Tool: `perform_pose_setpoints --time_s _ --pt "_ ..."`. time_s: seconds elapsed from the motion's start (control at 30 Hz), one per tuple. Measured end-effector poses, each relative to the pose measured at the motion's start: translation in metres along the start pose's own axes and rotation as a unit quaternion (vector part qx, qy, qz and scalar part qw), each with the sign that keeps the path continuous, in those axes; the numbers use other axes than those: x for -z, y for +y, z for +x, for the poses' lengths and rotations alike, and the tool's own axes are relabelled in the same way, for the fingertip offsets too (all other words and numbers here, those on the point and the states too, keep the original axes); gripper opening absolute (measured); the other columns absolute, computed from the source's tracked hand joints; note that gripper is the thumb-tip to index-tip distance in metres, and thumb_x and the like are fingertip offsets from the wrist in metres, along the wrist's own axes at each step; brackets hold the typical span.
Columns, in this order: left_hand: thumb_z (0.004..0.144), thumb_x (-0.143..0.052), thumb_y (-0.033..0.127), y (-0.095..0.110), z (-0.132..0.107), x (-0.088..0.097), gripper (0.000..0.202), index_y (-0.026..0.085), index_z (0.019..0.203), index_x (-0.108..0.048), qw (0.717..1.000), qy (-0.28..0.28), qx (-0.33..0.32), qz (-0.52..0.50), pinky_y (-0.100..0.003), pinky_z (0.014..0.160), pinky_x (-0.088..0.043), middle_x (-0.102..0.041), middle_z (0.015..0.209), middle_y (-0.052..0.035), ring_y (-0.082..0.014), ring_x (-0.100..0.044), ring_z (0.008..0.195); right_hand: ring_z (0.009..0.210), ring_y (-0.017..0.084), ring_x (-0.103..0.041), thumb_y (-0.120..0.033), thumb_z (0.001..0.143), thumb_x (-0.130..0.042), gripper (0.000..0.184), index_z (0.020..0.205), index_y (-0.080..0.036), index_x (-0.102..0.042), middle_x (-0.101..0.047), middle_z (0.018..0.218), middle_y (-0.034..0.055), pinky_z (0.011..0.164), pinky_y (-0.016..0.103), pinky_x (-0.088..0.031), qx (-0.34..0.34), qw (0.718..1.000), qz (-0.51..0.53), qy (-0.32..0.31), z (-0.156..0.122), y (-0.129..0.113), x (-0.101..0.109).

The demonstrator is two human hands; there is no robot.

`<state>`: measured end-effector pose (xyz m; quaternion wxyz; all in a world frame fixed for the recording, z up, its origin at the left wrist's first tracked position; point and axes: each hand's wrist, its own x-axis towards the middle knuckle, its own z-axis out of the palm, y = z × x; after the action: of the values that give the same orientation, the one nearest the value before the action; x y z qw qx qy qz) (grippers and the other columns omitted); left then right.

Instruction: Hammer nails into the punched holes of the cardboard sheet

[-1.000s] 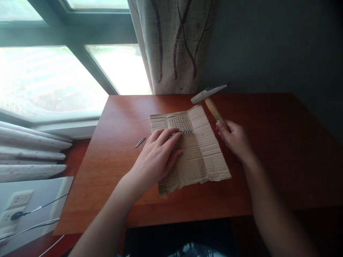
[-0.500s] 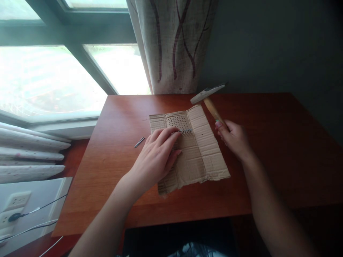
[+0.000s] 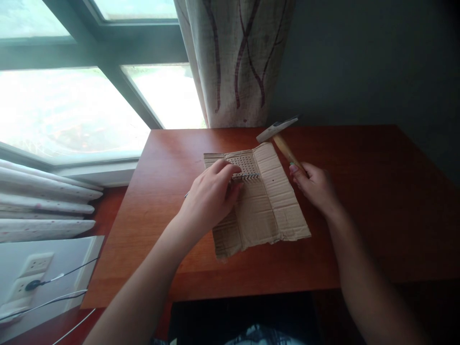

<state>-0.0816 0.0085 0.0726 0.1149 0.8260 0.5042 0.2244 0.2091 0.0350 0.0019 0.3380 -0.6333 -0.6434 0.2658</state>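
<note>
A creased sheet of cardboard (image 3: 268, 206) lies on the red-brown wooden table (image 3: 359, 201); its far part is dotted with small holes. A short row of nails (image 3: 249, 177) stands in it. My left hand (image 3: 210, 196) rests on the cardboard's left part with fingers curled, fingertips pinching at the left end of the nail row. My right hand (image 3: 312, 184) grips the wooden handle of a hammer (image 3: 278, 134), whose metal head hovers by the cardboard's far right corner.
A loose nail (image 3: 186, 194) lies on the table left of my left hand, mostly hidden by it. A patterned curtain (image 3: 233, 62) and a window stand behind the table. A power strip (image 3: 28, 280) with cables sits low at the left.
My left hand has lifted from lying flat and curled its fingers at the nail row. The hammer and right hand have hardly moved. The camera shifted slightly.
</note>
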Motion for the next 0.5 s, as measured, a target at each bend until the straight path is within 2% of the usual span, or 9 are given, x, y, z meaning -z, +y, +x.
perform_pose_setpoints --time_s 0.17,0.37,0.5 --pt "0.095 -0.060 0.019 -0.007 0.013 -0.009 0.013 0.020 0.098 -0.072 1.000 0.026 -0.009 0.016 -0.036 0.080 -0.056 -0.073 0.106 -0.0067 -0.0221 -0.069 0.092 0.058 0.017 -0.053 -0.071 0.093 -0.051 0.052 0.080 -0.022 -0.062 -0.058 0.063 0.0012 0.052 0.027 -0.037 -0.005 1.000 0.012 0.001 -0.001 0.002 0.001" --pt "0.094 -0.065 0.025 -0.009 0.012 -0.012 0.012 0.022 0.098 -0.076 0.999 0.043 0.011 -0.003 -0.038 0.082 -0.056 -0.075 0.108 -0.0053 -0.0232 -0.069 0.095 0.058 0.016 -0.051 -0.070 0.094 -0.050 0.052 0.080 -0.021 -0.062 -0.057 0.063 0.0007 0.052 0.028 -0.036 -0.010 1.000 0.008 -0.005 -0.001 0.004 0.003" --pt "0.094 -0.064 0.022 -0.007 0.012 -0.013 0.013 0.024 0.094 -0.077 0.999 0.051 -0.003 -0.005 -0.038 0.084 -0.056 -0.076 0.106 -0.0037 -0.0222 -0.069 0.096 0.058 0.016 -0.049 -0.070 0.093 -0.052 0.051 0.078 -0.022 -0.060 -0.056 0.063 0.0007 0.052 0.028 -0.035 -0.022 0.999 0.026 -0.006 -0.003 -0.001 0.004"
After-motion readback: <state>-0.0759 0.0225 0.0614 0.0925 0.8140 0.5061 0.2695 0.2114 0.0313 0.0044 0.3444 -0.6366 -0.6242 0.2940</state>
